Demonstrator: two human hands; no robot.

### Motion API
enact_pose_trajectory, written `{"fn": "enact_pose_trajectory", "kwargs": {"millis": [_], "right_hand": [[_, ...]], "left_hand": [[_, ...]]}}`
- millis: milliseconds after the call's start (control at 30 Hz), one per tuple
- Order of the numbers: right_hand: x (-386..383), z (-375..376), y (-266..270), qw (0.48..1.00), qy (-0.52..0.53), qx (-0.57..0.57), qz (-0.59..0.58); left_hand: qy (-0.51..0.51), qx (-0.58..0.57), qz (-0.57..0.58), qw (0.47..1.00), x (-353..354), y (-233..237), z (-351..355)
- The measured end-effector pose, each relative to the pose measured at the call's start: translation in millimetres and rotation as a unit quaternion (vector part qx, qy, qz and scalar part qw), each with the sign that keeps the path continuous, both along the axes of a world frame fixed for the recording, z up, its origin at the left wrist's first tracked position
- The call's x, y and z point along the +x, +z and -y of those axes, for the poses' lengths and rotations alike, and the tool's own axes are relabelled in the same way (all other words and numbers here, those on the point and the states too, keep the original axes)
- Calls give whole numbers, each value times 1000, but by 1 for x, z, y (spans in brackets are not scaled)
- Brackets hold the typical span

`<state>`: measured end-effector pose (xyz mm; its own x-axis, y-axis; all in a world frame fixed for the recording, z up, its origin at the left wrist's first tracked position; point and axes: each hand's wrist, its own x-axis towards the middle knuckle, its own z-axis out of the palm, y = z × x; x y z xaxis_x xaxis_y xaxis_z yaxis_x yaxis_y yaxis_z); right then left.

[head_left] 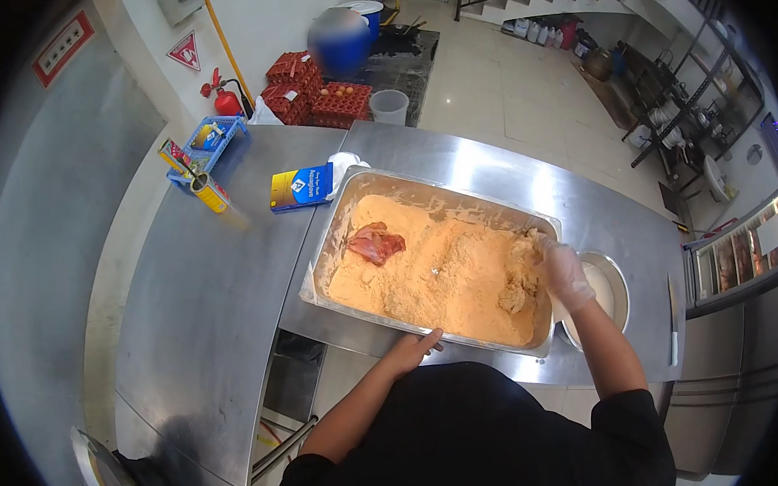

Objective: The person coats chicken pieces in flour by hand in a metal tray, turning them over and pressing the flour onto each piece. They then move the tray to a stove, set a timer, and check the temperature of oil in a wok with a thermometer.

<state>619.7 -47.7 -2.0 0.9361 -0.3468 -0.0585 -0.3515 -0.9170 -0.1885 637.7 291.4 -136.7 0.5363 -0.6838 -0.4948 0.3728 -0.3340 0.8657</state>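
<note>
A deep metal tray (pixel 311 293) holds orange-tinted breading flour (pixel 461 270). One raw, reddish piece of meat (pixel 377 244) lies uncoated on the flour at the left. Along the right end sit crumb-covered pieces of meat (pixel 520 291). My right hand (pixel 567 276), in a clear plastic glove, reaches over the tray's right wall with its fingers closed at the upper coated piece; the glove partly hides the grip. Bare, my left hand (pixel 410 351) rests against the tray's near rim, fingers extended and holding nothing.
A round metal bowl of whitish liquid (pixel 599 298) stands right of the tray, near a knife (pixel 673 325). A blue-and-yellow box (pixel 302 188), a yellow can (pixel 209 192) and a blue basket (pixel 216 139) are on the steel table (pixel 208 314) at left. Egg trays (pixel 342 103) stand beyond.
</note>
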Motion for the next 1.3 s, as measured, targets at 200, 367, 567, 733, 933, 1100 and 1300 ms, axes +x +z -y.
{"fn": "enact_pose_trajectory", "kwargs": {"millis": [200,367,567,733,933,1100,1300], "right_hand": [[-48,-18,-21,980,175,-90,-23],[-20,-11,3,997,57,-13,51],[64,-26,-47,994,43,64,-82],[111,-74,-104,988,7,98,-122],[132,-80,-125,971,12,202,-130],[125,-67,-127,966,-6,258,-33],[99,-52,-43,952,13,301,-45]], "left_hand": [[6,6,-2,1000,-1,7,1],[-15,25,2,1000,0,8,0],[-5,13,-2,1000,-1,-2,1],[22,-17,-15,999,-5,12,2],[17,-29,-5,999,-5,3,1],[20,-31,4,999,-3,2,3],[-7,2,-6,1000,-3,2,0]]}}
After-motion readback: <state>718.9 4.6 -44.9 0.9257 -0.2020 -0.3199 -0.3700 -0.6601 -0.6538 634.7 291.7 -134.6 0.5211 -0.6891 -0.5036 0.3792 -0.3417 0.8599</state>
